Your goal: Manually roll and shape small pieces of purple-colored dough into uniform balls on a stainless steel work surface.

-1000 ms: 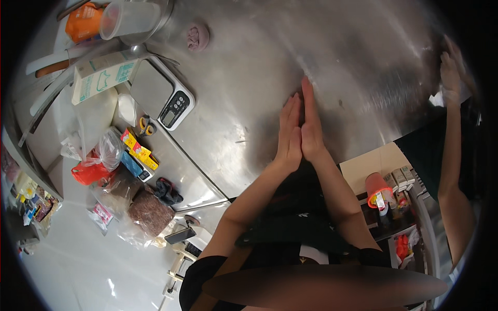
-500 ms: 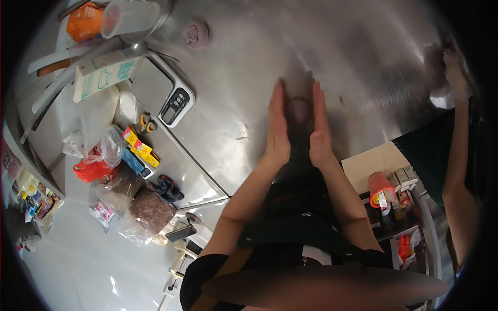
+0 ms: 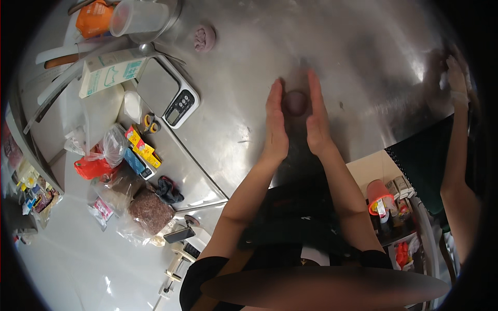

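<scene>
On the metal worktop lies a small, smooth, mauve ball, looking like dough (image 3: 295, 103), between my two hands. My left hand (image 3: 276, 122) stands on edge along its left side, fingers stretched out. Along the other side, my right hand (image 3: 317, 114) is held the same way, palm facing in and fingers straight, reaching a little farther forward. Both palms are close to the ball; whether they touch it I cannot tell. A wrinkled mauve lump (image 3: 205, 38) rests farther off on the same worktop.
To the left are a kitchen scale (image 3: 181, 106), a carton (image 3: 111, 71), scissors (image 3: 151, 124) and a bag of brown crumbly stuff (image 3: 151, 210). A red cup (image 3: 380, 194) stands at lower right. Another person's arm (image 3: 456, 140) reaches in at far right.
My right hand has slid slightly forward past the left. The ball sits a bit farther from me and shows more fully. The whole view has shifted slightly.
</scene>
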Demonstrator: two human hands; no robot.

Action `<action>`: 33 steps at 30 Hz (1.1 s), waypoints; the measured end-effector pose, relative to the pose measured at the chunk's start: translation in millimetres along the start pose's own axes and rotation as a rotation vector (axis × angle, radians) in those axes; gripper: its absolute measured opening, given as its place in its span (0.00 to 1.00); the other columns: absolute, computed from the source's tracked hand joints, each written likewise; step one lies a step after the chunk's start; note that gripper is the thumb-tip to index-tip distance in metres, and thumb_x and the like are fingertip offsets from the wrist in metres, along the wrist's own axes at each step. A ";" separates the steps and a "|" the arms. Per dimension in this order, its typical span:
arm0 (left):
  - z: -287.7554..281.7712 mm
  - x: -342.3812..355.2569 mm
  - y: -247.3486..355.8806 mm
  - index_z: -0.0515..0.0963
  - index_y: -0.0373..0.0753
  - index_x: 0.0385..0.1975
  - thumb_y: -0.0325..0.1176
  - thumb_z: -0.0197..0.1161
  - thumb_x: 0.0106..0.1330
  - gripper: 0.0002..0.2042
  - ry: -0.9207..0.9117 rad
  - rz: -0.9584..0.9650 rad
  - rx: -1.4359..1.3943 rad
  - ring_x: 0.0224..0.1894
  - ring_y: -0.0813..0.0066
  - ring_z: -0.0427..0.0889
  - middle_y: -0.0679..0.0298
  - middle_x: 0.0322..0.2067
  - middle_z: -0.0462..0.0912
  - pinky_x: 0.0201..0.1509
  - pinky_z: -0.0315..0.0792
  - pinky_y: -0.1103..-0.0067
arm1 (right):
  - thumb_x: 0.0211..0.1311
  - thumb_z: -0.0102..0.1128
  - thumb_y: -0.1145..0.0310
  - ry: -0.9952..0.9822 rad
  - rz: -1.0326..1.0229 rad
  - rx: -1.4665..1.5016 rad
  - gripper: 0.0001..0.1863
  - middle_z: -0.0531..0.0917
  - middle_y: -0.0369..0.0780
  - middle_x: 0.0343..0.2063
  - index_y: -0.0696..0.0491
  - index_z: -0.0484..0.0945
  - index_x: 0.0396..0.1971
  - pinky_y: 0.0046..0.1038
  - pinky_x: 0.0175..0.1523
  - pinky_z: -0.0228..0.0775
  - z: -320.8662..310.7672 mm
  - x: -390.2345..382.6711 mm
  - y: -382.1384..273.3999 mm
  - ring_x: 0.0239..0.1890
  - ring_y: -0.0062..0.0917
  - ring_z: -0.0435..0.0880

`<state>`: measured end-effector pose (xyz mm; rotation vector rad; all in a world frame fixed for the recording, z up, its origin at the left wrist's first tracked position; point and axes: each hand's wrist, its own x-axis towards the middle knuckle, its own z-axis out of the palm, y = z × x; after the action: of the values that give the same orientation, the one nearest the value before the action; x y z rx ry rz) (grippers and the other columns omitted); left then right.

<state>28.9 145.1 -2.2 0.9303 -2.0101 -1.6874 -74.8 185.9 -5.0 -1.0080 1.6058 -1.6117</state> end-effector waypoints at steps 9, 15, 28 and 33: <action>-19.5 18.2 3.4 0.47 0.32 0.66 0.49 0.32 0.71 0.31 0.008 -0.044 -0.002 0.69 0.59 0.48 0.50 0.67 0.49 0.70 0.45 0.69 | 0.65 0.29 0.37 -0.020 0.067 0.046 0.46 0.46 0.51 0.68 0.64 0.41 0.66 0.34 0.71 0.33 6.1 11.1 5.6 0.71 0.40 0.43; -0.6 5.7 21.5 0.53 0.29 0.64 0.45 0.29 0.72 0.28 0.128 0.022 -0.102 0.67 0.54 0.53 0.48 0.64 0.55 0.68 0.48 0.68 | 0.65 0.29 0.38 -0.022 0.070 0.020 0.46 0.45 0.51 0.68 0.64 0.40 0.66 0.35 0.71 0.33 8.1 5.8 5.2 0.71 0.41 0.42; -10.7 8.0 -2.9 0.46 0.28 0.65 0.45 0.31 0.71 0.30 0.007 0.101 -0.015 0.69 0.55 0.46 0.48 0.67 0.48 0.70 0.42 0.68 | 0.64 0.27 0.37 -0.057 0.045 0.024 0.47 0.43 0.52 0.68 0.64 0.38 0.66 0.36 0.71 0.31 7.2 -3.1 -2.5 0.71 0.43 0.39; -2.3 1.0 9.2 0.46 0.27 0.65 0.44 0.32 0.71 0.29 0.083 0.096 -0.113 0.69 0.54 0.47 0.46 0.66 0.48 0.70 0.43 0.67 | 0.64 0.28 0.36 -0.087 0.076 0.017 0.48 0.42 0.52 0.68 0.65 0.37 0.66 0.37 0.71 0.31 3.7 9.6 5.3 0.71 0.43 0.39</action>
<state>27.3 143.4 7.1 0.8379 -1.8551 -1.6637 -76.9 175.5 -9.7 -0.9827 1.5513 -1.5076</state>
